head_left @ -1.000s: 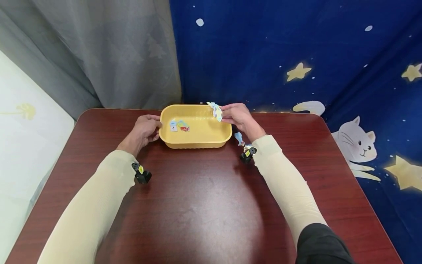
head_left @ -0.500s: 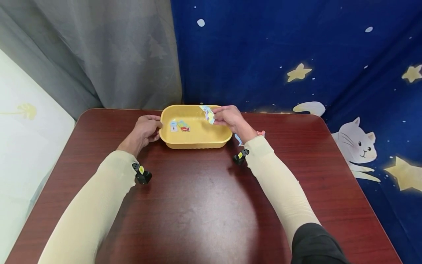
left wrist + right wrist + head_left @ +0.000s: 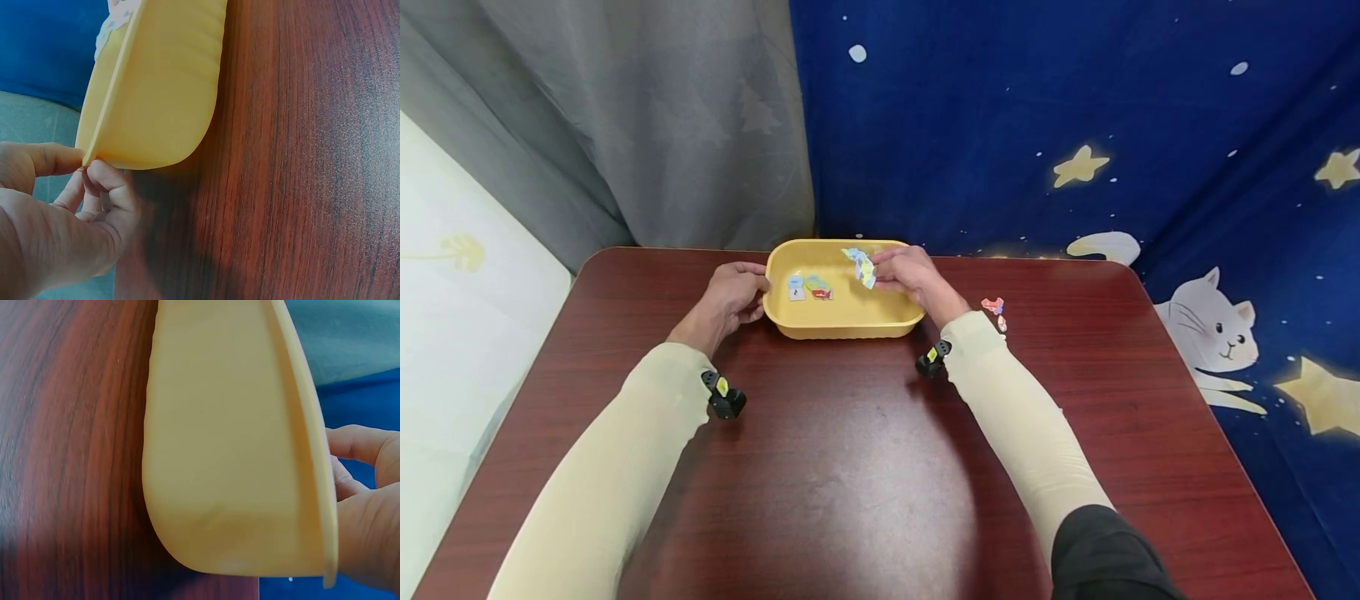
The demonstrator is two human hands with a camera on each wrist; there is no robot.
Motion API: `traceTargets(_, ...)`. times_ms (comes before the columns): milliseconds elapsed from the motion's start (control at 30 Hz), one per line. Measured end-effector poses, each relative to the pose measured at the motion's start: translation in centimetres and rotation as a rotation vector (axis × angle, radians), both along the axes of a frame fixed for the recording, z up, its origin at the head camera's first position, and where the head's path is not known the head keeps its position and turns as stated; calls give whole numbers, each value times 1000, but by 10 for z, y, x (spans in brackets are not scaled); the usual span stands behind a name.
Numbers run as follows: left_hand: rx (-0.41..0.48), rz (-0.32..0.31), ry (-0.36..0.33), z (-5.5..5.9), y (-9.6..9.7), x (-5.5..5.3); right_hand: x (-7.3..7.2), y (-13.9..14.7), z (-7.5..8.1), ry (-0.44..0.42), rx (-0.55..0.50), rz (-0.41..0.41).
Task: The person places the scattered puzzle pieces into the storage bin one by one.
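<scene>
On the table stands a yellow plastic basin (image 3: pixel 850 331). My left hand (image 3: pixel 730 296) pinches its left rim; in the left wrist view the thumb and fingers (image 3: pixel 59 159) meet on the rim's edge. Over the right part of the basin, my right hand (image 3: pixel 910 273) holds a colourful flat cutout (image 3: pixel 863 271), which looks like paper or a sticker. In the right wrist view the basin wall (image 3: pixel 225 437) hides the fingertips and the cutout. Inside the basin's left half lie a small blue-and-white piece (image 3: pixel 796 288) and a yellow-green and red one (image 3: pixel 817 288).
Right of my right wrist, a red cutout (image 3: pixel 992 306) and a smaller pale one (image 3: pixel 1002 323) lie on the dark red-brown table (image 3: pixel 820 450). Behind the table's far edge hang a grey curtain (image 3: pixel 700 125) and a blue one (image 3: pixel 940 125) with stars.
My right hand has moved left with the cutout, further over the basin. Small pieces right of my wrist have come into view, while a blue piece is now hidden. The left hand stays put.
</scene>
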State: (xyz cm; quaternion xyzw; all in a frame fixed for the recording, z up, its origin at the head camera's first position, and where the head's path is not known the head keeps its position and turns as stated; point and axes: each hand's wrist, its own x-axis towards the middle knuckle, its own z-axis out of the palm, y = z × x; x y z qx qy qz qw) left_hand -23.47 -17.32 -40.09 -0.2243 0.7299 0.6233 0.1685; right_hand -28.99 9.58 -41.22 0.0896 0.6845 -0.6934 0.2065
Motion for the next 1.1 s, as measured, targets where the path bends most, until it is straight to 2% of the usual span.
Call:
traceTargets(167,-3,-4,0,0,0,1,1,-4,-3,8,1,3)
traceTargets(667,10,-6,1,0,-1,0,1,-17,-15,-44,58,51)
traceTargets(1100,-9,-3,-8,-2,-2,-2,0,-26,-20,-80,96,45)
